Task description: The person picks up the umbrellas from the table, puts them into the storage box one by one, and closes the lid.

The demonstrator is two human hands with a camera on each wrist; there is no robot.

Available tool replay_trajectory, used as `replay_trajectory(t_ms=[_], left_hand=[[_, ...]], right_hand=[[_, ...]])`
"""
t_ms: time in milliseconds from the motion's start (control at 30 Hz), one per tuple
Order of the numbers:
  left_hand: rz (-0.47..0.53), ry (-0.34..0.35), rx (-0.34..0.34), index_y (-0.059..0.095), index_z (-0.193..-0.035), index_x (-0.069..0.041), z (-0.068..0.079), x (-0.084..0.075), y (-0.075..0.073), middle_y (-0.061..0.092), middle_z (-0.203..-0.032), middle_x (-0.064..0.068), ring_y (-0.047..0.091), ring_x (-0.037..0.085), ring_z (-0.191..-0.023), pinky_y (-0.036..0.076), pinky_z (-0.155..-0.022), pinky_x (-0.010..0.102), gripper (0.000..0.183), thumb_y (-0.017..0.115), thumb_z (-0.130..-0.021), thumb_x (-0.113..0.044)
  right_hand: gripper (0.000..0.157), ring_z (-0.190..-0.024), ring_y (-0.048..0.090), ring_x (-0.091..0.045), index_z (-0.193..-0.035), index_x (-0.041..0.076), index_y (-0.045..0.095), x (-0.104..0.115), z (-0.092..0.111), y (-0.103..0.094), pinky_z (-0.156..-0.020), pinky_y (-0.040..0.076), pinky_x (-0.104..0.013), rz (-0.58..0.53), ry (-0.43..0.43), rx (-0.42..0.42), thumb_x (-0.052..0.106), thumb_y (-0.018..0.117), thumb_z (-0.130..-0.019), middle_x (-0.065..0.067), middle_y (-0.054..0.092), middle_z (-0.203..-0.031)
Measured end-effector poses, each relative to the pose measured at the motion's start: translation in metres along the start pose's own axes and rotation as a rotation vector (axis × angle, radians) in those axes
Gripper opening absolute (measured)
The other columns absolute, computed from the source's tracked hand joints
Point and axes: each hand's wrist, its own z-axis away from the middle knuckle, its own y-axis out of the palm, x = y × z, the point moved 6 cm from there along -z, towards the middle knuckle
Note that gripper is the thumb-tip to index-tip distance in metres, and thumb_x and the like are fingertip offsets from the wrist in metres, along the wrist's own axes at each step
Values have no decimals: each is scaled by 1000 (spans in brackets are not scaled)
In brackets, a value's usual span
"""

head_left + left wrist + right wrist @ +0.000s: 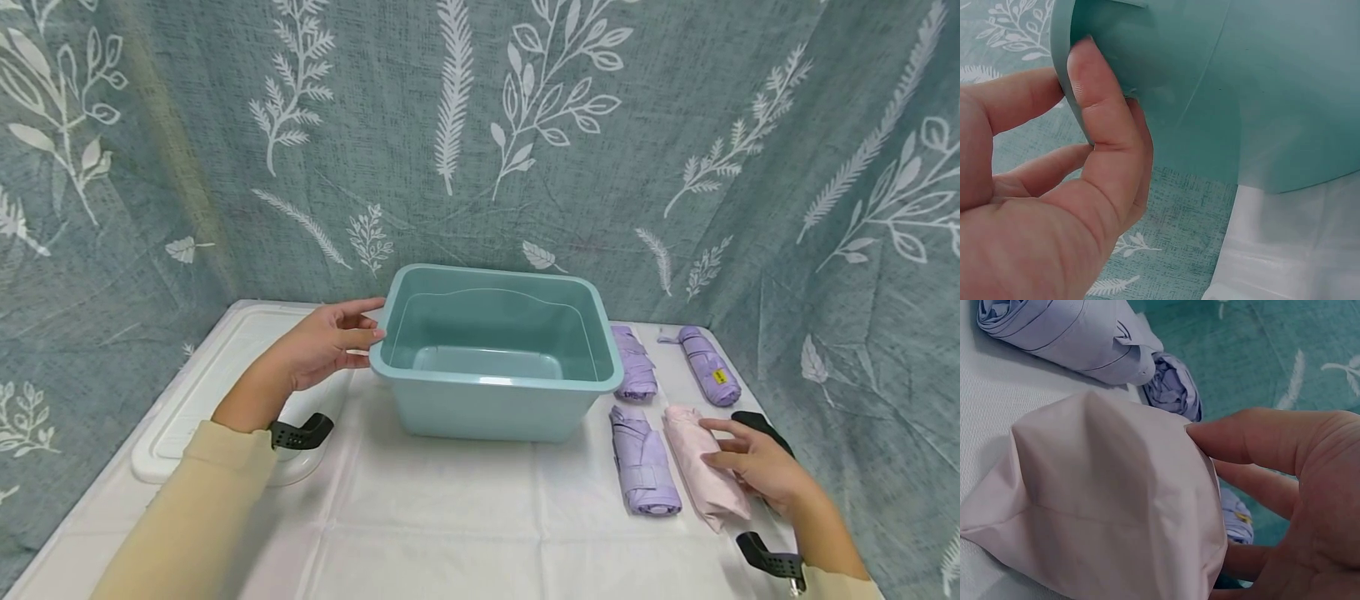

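My left hand (322, 342) grips the left rim of an empty teal plastic bin (480, 408). In the left wrist view its thumb (1094, 81) lies inside the wall, with other fingers outside. On the right, my right hand (761, 467) holds the side of a pink folded umbrella (705, 475), its cloth cover loose at the near end. The right wrist view has the thumb (1235, 434) at the umbrella's edge and fingers behind it. Rolled purple umbrellas lie close by: one to the left (645, 467), one behind (633, 367), one farther right (708, 367).
A white lid (202, 400) lies flat on the left of the white-covered table (435, 517). Something black (761, 429) shows partly behind my right hand. Patterned teal cloth (405, 133) hangs around the back and sides.
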Motion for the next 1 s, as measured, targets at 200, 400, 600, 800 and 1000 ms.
replay_trajectory(t_ms=[200, 400, 600, 800, 1000], left_hand=[[4, -6, 2, 25, -164, -13, 0, 0, 0, 51, -103, -4, 61, 6, -87, 59, -83, 28, 75, 65, -101, -11], [-15, -22, 6, 24, -165, -14, 0, -1, 0, 51, -106, -1, 63, 6, -88, 60, -84, 28, 75, 64, -102, -13], [-39, -43, 1, 23, -165, -16, 1, -2, -1, 51, -110, 1, 64, 8, -90, 60, -85, 28, 77, 66, -101, -15], [-43, -51, -1, 22, -165, -16, 0, -2, 0, 53, -107, -1, 65, 7, -89, 60, -85, 28, 78, 67, -101, -15], [-34, -49, 0, 23, -165, -15, -1, -3, 1, 54, -107, -2, 65, 7, -88, 60, -84, 28, 78, 67, -101, -15]], right_hand=[[78, -72, 47, -15, -158, 6, 37, 0, 1, 1, -55, 43, -29, -22, -9, 2, 26, 77, -93, -28, 55, -140], [80, -77, 48, -16, -159, 7, 36, -1, -1, 1, -57, 43, -30, -20, -12, 5, 27, 77, -93, -35, 45, -147], [82, -71, 49, -15, -158, 9, 37, -2, -5, 2, -56, 46, -30, -11, -34, 4, 28, 79, -91, -32, 52, -138], [81, -65, 47, -12, -158, 9, 38, -2, -7, 4, -54, 46, -28, -20, -41, 4, 27, 80, -91, -14, 59, -111], [80, -81, 52, -17, -157, 7, 39, -1, -7, 2, -61, 48, -28, 7, -61, -8, 26, 80, -91, -17, 57, -113]])
